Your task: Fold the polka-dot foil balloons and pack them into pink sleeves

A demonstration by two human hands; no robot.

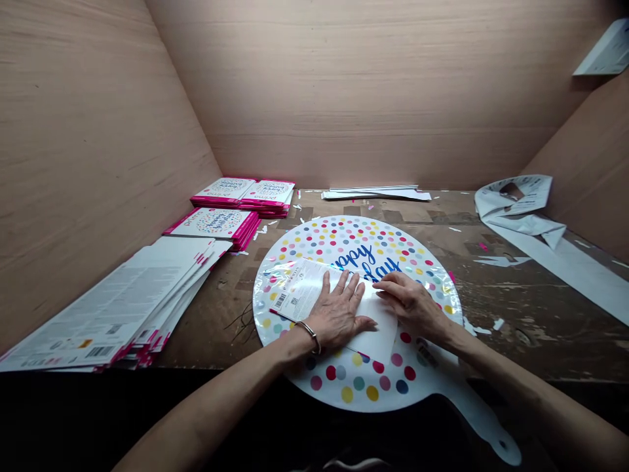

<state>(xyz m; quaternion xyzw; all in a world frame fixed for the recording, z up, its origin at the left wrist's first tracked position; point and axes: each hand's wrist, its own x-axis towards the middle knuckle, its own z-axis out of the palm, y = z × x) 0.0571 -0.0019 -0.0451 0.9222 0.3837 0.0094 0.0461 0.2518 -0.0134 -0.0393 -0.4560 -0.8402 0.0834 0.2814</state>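
A round white board (339,393) with coloured dots, blue "happy birthday" lettering and a paddle handle lies on the table in front of me. Across its middle rests a printed white card (304,288) with a barcode and pink edges. My left hand (339,311) is pressed flat on this card, fingers spread, a bracelet on the wrist. Close beside it, my right hand (405,298) has thumb and fingers pinched together at the card's right part; whatever they pinch is too small or hidden to make out. Shiny clear film shows on the board's left and right sides.
Stacked pink-and-white cards (216,223) stand at the back left. A fanned pile of flat cards (118,308) lies at the left. White strips (376,193) rest by the back wall, and a long crumpled white strip (521,210) trails at the right. Wooden panels (363,92) enclose the table.
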